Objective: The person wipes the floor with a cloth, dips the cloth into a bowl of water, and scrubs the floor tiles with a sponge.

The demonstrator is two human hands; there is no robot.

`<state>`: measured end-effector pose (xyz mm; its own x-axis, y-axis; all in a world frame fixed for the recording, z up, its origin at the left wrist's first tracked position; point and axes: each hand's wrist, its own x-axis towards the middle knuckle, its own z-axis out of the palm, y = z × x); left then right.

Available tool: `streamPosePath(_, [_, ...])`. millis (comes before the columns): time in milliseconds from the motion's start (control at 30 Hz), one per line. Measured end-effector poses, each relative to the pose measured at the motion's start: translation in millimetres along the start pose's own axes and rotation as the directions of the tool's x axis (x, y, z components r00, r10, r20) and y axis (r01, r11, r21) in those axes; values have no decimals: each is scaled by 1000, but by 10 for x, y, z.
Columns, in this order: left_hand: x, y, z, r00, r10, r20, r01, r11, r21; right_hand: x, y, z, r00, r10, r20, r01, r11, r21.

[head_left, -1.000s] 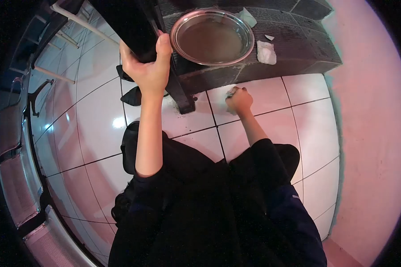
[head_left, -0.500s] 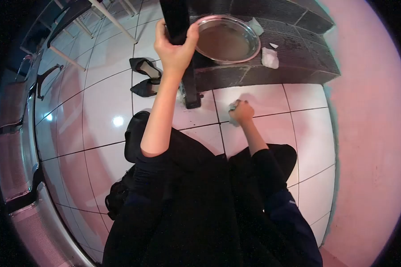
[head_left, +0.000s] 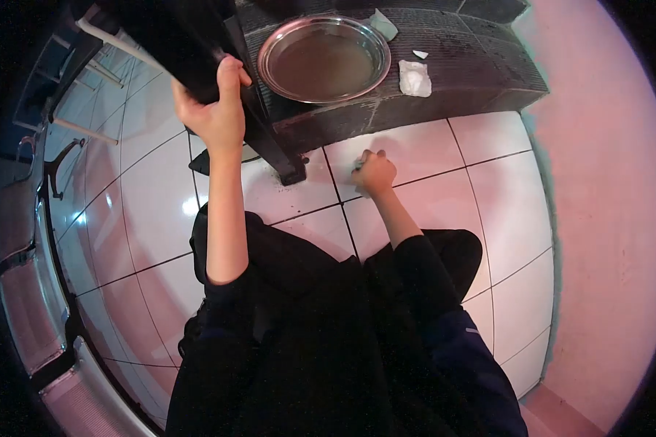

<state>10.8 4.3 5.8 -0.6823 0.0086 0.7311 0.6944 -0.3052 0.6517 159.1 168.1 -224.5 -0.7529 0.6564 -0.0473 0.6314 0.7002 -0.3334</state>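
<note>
My left hand [head_left: 215, 116] is wrapped round a black post-like object [head_left: 175, 51], whose foot rests on the tiled floor beside the dark step. Against the white floor tiles, my right hand [head_left: 375, 173] is closed on a small greyish-green cloth [head_left: 358, 166], mostly hidden under the fingers. On the dark step [head_left: 459, 69] stands a round metal basin [head_left: 324, 60] with murky water in it. To the basin's right lie a crumpled white wad [head_left: 415, 79], a small white piece [head_left: 420, 54] and a pale greenish scrap [head_left: 383, 25].
A black shoe [head_left: 201, 162] is partly hidden behind my left wrist. Metal seats [head_left: 33, 306] line the left side, with pale chair legs [head_left: 87, 131] at the upper left. A pink wall [head_left: 605, 218] rises on the right.
The black object leaned upright half a second ago and now tilts left again with my left hand round it. The view has shifted too. My right hand stays closed near the same floor tiles.
</note>
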Motion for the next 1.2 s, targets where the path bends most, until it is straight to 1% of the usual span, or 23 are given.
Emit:
streamPosePath(33, [7, -7, 20, 1000, 4, -19, -6, 995, -99, 84, -25, 11, 1000, 1, 7, -1, 1000, 8])
streamPosePath(133, [0, -9, 23, 1000, 9, -10, -10, 993, -116, 328, -71, 57, 999, 3, -36, -3, 1000, 12])
streamPosePath(200, [4, -24, 20, 1000, 26, -5, -27, 993, -115, 475, -84, 82, 999, 34, 26, -33, 999, -21])
streamPosePath(267, [5, -21, 10, 1000, 17, 18, -14, 989, -144, 585, -85, 82, 998, 15, 61, -11, 998, -65])
streamPosePath(300, [-4, -54, -37, 997, 41, 68, -41, 999, -14, 608, -90, 84, 996, 8, 92, 2, 994, -107])
streamPosePath(333, [1, -12, -13, 997, 42, 63, -42, 999, 1, 599, -101, 61, 996, -5, 87, 14, 994, -105])
streamPosePath(400, [13, -53, -25, 997, 41, 59, -39, 998, -42, 535, -106, 1, 999, -11, 48, 15, 995, -100])
streamPosePath(433, [10, -65, -34, 998, 47, 52, -46, 999, -8, 481, -105, -22, 999, -20, 34, 23, 995, -99])
streamPosePath(467, [19, -84, -34, 997, 55, 45, -57, 998, 25, 399, -97, -33, 996, -41, 80, 48, 994, -96])
streamPosePath(500, [24, -88, -14, 998, 57, 30, -56, 998, -9, 292, -83, -19, 990, -59, 131, 72, 993, -95])
streamPosePath(533, [53, -102, -25, 995, 91, 31, -92, 995, 28, 151, -58, 36, 990, -63, 124, 76, 992, -100])
streamPosePath(600, [46, -100, -22, 996, 90, 15, -91, 995, 46, -146, 7, 123, 997, -63, 52, 68, 993, -98])
streamPosePath(633, [53, -123, -24, 996, 92, 10, -92, 995, 38, -284, 8, 72, 997, -62, 46, 66, 992, -104])
streamPosePath(700, [59, -104, -22, 997, 81, -6, -80, 994, 76, -523, 7, -13, 989, -70, 127, 77, 996, -51])
streamPosePath(733, [41, -61, -17, 997, 80, -5, -79, 994, 69, -597, -8, -50, 990, -64, 124, 71, 996, -54])
streamPosePath(800, [18, -6, -15, 1000, -11, 13, 11, 1000, -1, -665, -33, -62, 993, -47, 113, 51, 998, -37])
streamPosePath(933, [23, -39, -15, 1000, -9, -6, 9, 1000, -16, -604, -50, 33, 996, -25, 80, 28, 999, -42])
streamPosePath(967, [31, -52, -12, 999, 40, -5, -40, 999, 9, -554, -52, 55, 998, -22, 63, 24, 999, -33])
streamPosePath(1000, [9, 37, 9, 1000, -18, -5, 17, 1000, -23, -498, -59, 57, 999, -19, 46, 20, 999, -25])
streamPosePath(1067, [-2, 63, 36, 997, -70, -36, 67, 996, -58, -336, -90, 78, 999, -24, 22, 24, 1000, 4])
streamPosePath(1100, [-10, 68, 33, 998, -54, -31, 53, 998, -25, -252, -121, 62, 999, -34, -9, 35, 999, 36])
streamPosePath(1133, [-17, 53, 31, 998, -60, -30, 60, 998, -20, -170, -146, 39, 999, -33, -1, 33, 999, 37])
streamPosePath(1200, [-20, 14, 16, 999, -16, -29, 15, 999, -31, -7, -197, 32, 998, -59, -26, 59, 998, 26])
